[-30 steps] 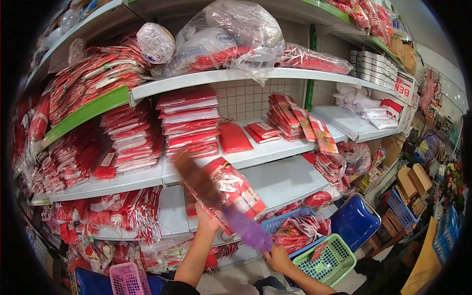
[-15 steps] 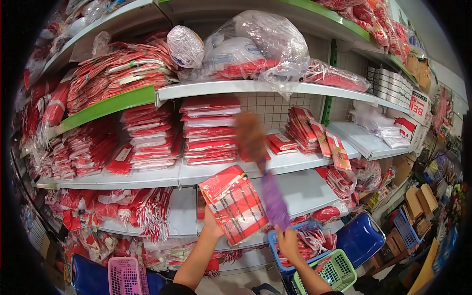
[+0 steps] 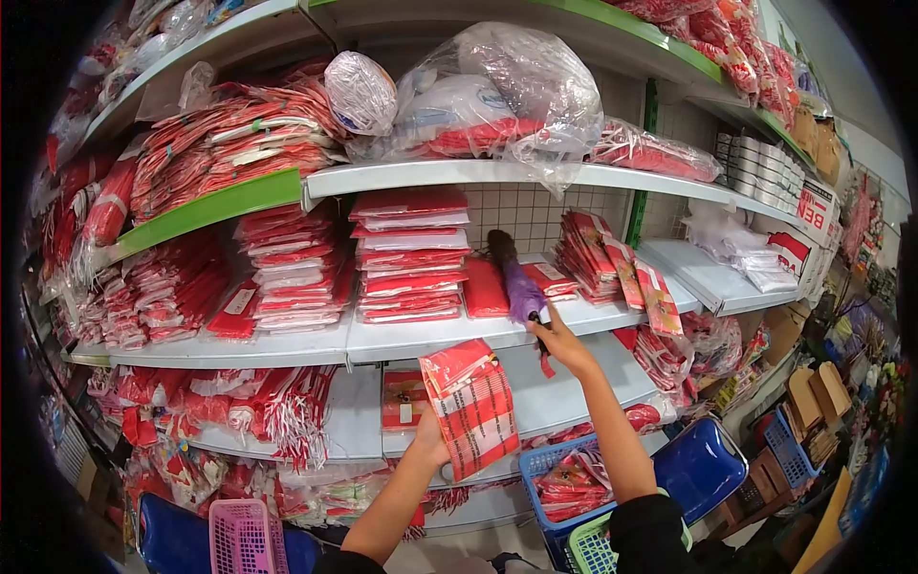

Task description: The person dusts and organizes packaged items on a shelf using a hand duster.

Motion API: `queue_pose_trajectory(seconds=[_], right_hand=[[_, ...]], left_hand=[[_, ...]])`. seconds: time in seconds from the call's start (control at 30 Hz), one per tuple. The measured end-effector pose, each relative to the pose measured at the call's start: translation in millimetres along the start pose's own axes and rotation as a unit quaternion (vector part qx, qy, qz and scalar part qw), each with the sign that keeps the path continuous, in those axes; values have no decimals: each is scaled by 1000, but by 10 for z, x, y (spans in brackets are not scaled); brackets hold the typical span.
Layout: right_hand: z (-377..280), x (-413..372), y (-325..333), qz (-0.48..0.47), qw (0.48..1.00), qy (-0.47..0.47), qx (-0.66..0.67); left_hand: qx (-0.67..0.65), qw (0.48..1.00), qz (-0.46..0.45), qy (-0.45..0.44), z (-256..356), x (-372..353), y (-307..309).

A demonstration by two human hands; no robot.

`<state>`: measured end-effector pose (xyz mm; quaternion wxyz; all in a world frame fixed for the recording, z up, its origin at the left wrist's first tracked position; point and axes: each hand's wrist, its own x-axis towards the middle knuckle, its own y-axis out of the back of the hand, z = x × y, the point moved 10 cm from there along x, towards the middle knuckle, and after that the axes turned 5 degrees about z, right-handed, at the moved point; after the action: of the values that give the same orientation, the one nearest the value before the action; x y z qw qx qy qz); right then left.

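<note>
Reaching up to the middle shelf [image 3: 287, 346], the right hand [image 3: 564, 346] is closed around the lower end of a duster [image 3: 519, 287]. Its fingers wrap the purple handle with no visible gap. The hand sits level with the shelf's white front edge.

The duster's dark head lies over the shelf surface, between a flat red pack [image 3: 485, 287] to its left and a smaller red pack [image 3: 552, 279] to its right, near both. Whether the head touches the shelf cannot be told.

Open room on this shelf is narrow. A tall stack of red packs [image 3: 409, 253] stands left of the flat pack, and leaning packs [image 3: 598, 251] stand to the right. The lower shelf [image 3: 550, 397] shows a wide bare surface beside the right forearm.

The left hand [image 3: 432, 438] is clamped on the lower left edge of a red-and-white packet [image 3: 473, 407]. The packet is held tilted in front of the lower shelf.

A blue basket [image 3: 550, 459] stands below the right arm, and a pink basket [image 3: 244, 540] stands well to the left.
</note>
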<state>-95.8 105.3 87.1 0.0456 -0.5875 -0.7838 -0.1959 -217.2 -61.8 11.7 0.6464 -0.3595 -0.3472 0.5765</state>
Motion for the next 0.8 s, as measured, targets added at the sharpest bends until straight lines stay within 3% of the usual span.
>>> queue_pose_trajectory(seconds=[0.03,0.07,0.1,0.17,0.23,0.3,0.4,0.43,0.53,0.57,0.6,0.67,0.7,0.77,0.8], right_hand=[[-141,-109,135,96,980,125,-119],[-498,-342,177,187,922,245,-234],[-738,-653,268,254,893,298,-224],[-719,-1113,209,291,888,317,-162],[-657,-1513,-294,136,928,334,-93],[-486,-1760,-884,-27,969,237,-58],[-178,-1899,-1147,-36,982,168,83],[95,-1822,-1206,-35,986,112,116],[598,-1725,-1245,-55,988,20,142],[692,-1639,-1272,-30,989,70,128],[994,-1621,-1350,-60,981,-16,184],[1135,-1656,-1487,-117,933,-186,285],[1252,-1607,-1574,-134,921,-189,313],[1295,-1546,-1714,-154,906,-213,330],[1307,-1508,-1798,-165,898,-225,340]], left_hand=[[10,1000,0,-5,11,-11,7],[20,1000,1,-11,18,-24,23],[32,999,18,-23,25,-26,119],[57,996,51,-44,25,-12,333],[111,988,93,-60,-4,-133,273],[126,984,103,-70,-111,-115,275],[381,891,59,-238,-26,-326,88],[224,958,101,-146,-186,-190,507],[319,909,227,-146,-73,-376,780],[413,853,240,-210,47,-390,935],[527,761,288,-245,157,-472,1109],[711,525,365,-294,379,-668,1175],[729,456,379,-343,440,-699,1306],[531,736,367,-205,328,-564,1718],[402,840,342,-128,203,-502,1815]])
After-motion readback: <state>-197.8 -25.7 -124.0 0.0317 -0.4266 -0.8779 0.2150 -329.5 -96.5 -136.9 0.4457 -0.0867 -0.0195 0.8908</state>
